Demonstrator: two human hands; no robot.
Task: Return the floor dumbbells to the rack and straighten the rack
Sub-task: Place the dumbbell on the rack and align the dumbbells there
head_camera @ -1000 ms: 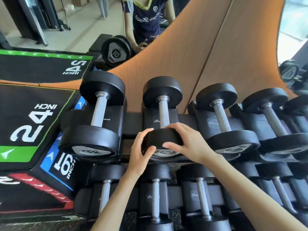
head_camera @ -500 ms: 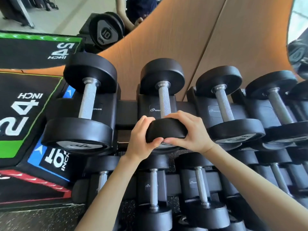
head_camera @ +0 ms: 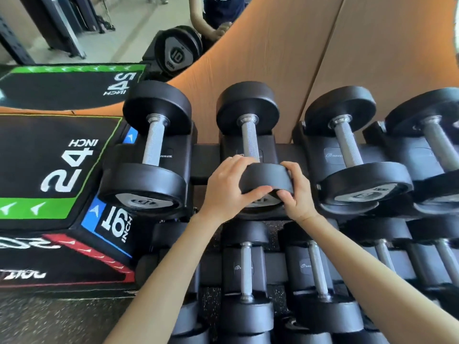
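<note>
A black dumbbell (head_camera: 249, 136) with a knurled steel handle lies in the second cradle of the top shelf of the rack (head_camera: 206, 157). Both my hands hold its near head. My left hand (head_camera: 228, 187) wraps the left side, thumb across the front face. My right hand (head_camera: 296, 192) grips the right side, fingers curled under the rim. A bigger dumbbell (head_camera: 154, 150) sits in the cradle to the left, another (head_camera: 352, 155) to the right. Lower shelves carry more dumbbells (head_camera: 247, 281).
A stepped plyo box (head_camera: 49, 170) marked 24 and 16 INCH stands against the rack's left end. A wooden wall panel (head_camera: 310, 58) rises behind the rack. A mirror at top left reflects a 10 dumbbell (head_camera: 177, 54) and a person. Speckled rubber floor (head_camera: 62, 319) lies below.
My right hand has slid from the top of the near head to its right side, fingers now under the rim. My left thumb moved across the front face. The view shifted slightly.
</note>
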